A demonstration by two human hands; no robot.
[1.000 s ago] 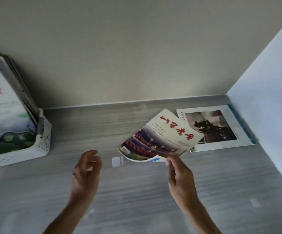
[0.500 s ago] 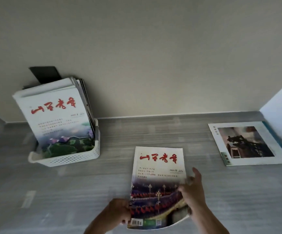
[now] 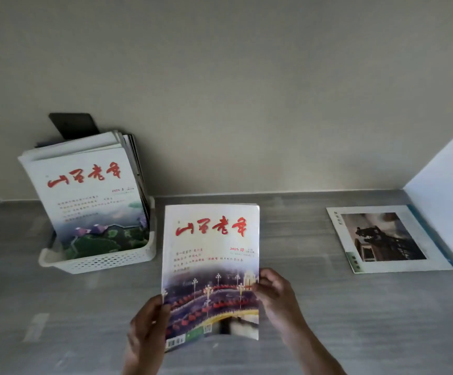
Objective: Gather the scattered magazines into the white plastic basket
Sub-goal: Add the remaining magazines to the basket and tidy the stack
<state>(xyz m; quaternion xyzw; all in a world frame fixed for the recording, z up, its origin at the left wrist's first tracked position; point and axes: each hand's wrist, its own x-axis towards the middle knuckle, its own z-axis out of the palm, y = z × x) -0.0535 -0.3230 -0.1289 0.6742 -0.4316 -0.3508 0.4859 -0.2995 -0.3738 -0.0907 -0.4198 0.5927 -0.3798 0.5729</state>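
Observation:
I hold a magazine (image 3: 211,255) with red calligraphy and a night street photo upright in front of me, cover facing me. My left hand (image 3: 147,328) grips its lower left edge and my right hand (image 3: 274,290) pinches its right edge. The white plastic basket (image 3: 98,262) stands to the left on the grey surface, with several magazines (image 3: 90,196) leaning upright in it. Another magazine (image 3: 385,239), with a dark photo on a pale cover, lies flat at the far right.
A dark flat object (image 3: 73,125) sticks up behind the stack in the basket. A beige wall (image 3: 247,90) closes the back and a white panel (image 3: 447,212) the right side. The grey wood-grain surface (image 3: 355,320) spreads below.
My left hand has joined the right on the magazine, which was turned upright and raised. The view swung left, bringing the whole basket into sight.

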